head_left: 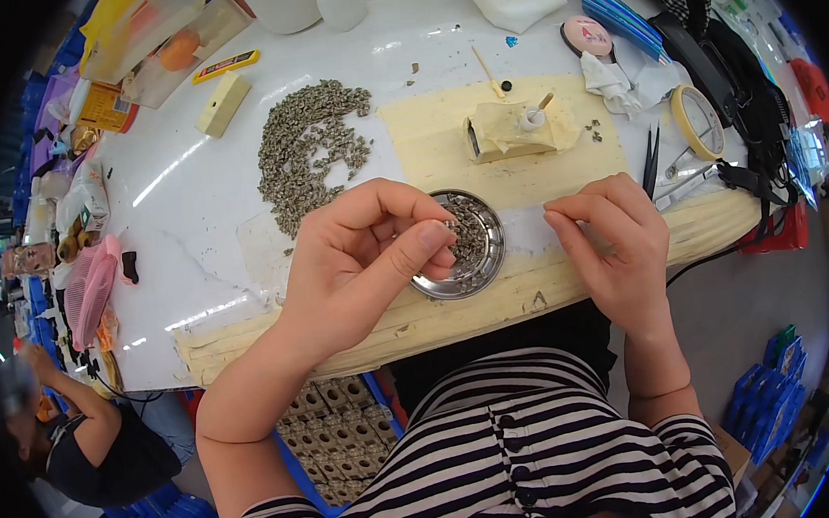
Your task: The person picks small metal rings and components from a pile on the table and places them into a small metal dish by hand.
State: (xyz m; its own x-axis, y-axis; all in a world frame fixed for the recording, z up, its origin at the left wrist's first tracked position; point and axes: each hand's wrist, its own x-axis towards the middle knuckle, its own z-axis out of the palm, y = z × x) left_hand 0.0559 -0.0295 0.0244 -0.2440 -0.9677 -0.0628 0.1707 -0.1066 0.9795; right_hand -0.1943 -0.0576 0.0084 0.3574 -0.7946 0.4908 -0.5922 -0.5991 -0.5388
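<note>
Here, near the worktop's (203,215) front edge, the left hand (353,263) over the metal dish (456,291) and the right hand (623,246) beside it have nearly closed fingers (any hold unclear).

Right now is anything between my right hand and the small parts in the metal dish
Nothing visible but work surface and dish rim lies between your right hand and the small parts. Your left hand overlaps the dish's left side.
</note>
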